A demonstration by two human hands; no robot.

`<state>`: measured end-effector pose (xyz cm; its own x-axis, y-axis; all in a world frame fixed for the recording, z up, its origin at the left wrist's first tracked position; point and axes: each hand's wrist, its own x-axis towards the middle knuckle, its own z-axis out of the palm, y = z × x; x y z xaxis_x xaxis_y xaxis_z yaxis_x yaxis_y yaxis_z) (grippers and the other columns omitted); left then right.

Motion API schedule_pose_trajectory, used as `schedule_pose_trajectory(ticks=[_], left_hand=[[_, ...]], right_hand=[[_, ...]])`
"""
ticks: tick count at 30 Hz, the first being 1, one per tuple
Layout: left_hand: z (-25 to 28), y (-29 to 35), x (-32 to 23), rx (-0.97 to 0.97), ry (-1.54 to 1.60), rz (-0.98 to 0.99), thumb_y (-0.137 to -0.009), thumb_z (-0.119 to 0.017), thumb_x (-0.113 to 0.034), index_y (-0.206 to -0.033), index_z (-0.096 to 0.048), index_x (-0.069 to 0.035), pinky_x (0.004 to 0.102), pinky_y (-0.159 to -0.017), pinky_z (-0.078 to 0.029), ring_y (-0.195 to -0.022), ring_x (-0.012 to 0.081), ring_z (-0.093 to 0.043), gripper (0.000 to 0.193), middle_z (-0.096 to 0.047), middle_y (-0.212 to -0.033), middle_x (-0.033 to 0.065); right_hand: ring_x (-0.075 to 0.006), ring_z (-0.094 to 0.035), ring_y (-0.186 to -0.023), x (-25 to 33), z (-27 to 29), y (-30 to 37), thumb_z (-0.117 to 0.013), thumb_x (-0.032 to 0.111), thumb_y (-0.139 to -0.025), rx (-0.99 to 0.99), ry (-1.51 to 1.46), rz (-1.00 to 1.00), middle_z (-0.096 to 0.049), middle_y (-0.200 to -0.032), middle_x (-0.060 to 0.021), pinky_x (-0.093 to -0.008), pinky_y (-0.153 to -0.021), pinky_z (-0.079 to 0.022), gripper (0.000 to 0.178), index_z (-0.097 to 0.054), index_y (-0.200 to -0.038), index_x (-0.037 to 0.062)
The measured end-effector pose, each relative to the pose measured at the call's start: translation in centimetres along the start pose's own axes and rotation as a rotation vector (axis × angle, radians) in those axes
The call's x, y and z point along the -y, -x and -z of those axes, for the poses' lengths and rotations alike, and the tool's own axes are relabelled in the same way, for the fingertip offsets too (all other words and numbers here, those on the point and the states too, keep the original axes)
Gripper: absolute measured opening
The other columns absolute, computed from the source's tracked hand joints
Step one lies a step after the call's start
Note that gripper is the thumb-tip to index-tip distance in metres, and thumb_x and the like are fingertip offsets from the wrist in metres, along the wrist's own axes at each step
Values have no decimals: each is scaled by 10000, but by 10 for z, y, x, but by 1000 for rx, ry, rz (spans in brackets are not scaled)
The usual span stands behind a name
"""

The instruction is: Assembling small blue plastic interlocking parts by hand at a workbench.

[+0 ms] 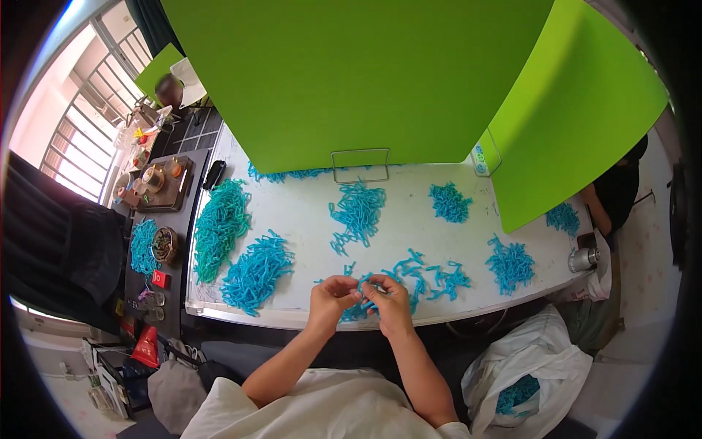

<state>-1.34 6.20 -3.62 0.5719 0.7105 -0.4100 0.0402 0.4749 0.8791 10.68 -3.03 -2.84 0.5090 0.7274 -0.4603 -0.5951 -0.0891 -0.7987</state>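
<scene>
My left hand (332,300) and my right hand (391,301) meet over the front edge of the white table (311,241). Fingertips of both are pinched together on a small blue plastic piece (363,282), whose exact shape the fingers partly hide. More such pieces lie under and beside the hands. To the right of them, a loose strand of blue pieces (447,281) spreads over the tabletop. Farther back, straight ahead, sits a pile of blue pieces (358,210).
A greener heap (219,230) and a blue heap (257,274) lie at left, smaller piles (510,265) at right. Green panels (358,80) stand behind. A metal canister (583,259) is at the right edge, a white sack (541,351) below. Another person's arm (596,211) shows at right.
</scene>
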Motion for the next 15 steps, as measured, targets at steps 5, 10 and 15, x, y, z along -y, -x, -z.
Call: schedule_pose_trajectory(ticks=[5,10,15], left_hand=[[34,-58,-34,-232,-1013,-743,-719,-727,70,-947,-704,-77,333,-637,-521,-762,231,-658,272,-625,-1024,84],[55,-95,-24,-124,-1165,-851,-738,-727,18,-912,-703,-86,386,-653,-519,-773,303,-631,204,-609,-1004,96],[55,-81,-30,-116,-1129,-832,-755,-729,-3,-887,-691,-54,393,-691,-528,-791,303,-653,146,-659,-889,98]], right_hand=[[-95,-588,-647,10,4,3,-700,194,-915,-126,-53,42,-692,-883,-37,-228,-503,-417,205,-647,-1061,60],[-108,-596,-646,12,1,10,-687,197,-923,-127,7,-33,-687,-882,-57,-235,-494,-407,252,-649,-1104,25],[-117,-614,-640,-3,-3,9,-686,191,-926,-128,105,-7,-685,-879,-60,-232,-484,-426,272,-648,-1134,20]])
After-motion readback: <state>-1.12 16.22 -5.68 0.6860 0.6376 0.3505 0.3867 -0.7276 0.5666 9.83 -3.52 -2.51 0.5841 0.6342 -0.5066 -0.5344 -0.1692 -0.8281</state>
